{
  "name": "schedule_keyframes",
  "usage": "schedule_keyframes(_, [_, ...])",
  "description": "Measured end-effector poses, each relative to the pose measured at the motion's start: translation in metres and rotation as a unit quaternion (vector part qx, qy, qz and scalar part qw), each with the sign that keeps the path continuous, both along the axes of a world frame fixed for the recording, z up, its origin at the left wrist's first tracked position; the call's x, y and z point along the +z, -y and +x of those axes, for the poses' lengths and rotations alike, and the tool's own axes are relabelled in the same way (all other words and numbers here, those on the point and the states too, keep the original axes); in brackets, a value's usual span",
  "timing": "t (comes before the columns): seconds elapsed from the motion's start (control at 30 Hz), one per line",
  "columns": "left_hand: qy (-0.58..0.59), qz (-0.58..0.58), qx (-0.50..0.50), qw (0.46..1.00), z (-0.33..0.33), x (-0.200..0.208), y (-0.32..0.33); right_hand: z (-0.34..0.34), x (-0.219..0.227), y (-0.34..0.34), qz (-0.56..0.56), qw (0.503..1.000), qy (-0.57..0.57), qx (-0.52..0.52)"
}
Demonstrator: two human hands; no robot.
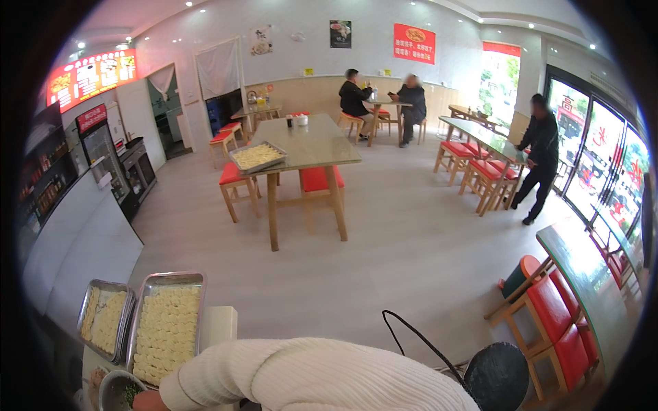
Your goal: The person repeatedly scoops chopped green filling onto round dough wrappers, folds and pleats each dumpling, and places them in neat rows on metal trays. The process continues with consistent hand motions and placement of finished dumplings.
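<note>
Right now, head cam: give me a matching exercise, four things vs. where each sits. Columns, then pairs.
Things
1. tray of dumplings
2. second tray
3. small bowl
4. black round stool

Places
A. on the corner of the middle dining table
B. lower right, on the floor beside the red chairs
C. lower left, beside another steel tray
D. bottom left edge, next to the white sleeve

Pairs: 1-C, 2-A, 3-D, 4-B

Cream ribbed sleeve (308,373), silver tray (168,277) of pale yellow dumplings (168,329)
</note>
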State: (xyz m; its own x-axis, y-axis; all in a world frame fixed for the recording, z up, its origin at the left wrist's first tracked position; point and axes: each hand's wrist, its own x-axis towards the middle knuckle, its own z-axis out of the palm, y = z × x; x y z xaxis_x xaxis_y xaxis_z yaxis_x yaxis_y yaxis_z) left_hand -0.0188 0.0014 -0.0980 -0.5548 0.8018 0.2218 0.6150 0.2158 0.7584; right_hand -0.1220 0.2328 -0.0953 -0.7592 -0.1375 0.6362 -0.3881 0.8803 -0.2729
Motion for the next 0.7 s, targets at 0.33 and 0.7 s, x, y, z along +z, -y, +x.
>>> schedule_keyframes(0.33, [0.216, 0.032, -0.001, 0.976, -0.024, -0.006, 0.026, 0.037, 0.009, 0.05, -0.004, 0.988, 0.128, -0.088])
schedule_keyframes(0.7, [0.586, 0.385, 0.136, 0.7, -0.01, 0.022, 0.045, 0.176, 0.051, 0.037, -0.138, 0.99, 0.011, 0.013])
